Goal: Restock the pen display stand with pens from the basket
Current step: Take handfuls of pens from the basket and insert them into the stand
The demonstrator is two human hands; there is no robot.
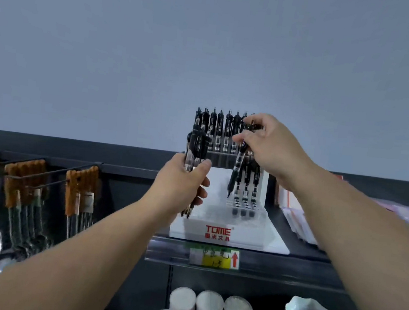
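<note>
The left hand (pixel 182 180) grips a bundle of pens (pixel 195 151), fingers curled round them, upright before the stand's left side. The right hand (pixel 268 146) pinches one pen (pixel 237 168) between thumb and fingertips, tip down, over the middle row of the stand (pixel 252 239). This looks like the slotting step: next, line the tip up with a free hole beside the three pens (pixel 245 192) standing there and lower it straight. The stand reads "TOME" in red; the price tag (pixel 214 258) below is blurred. No basket shows.
</note>
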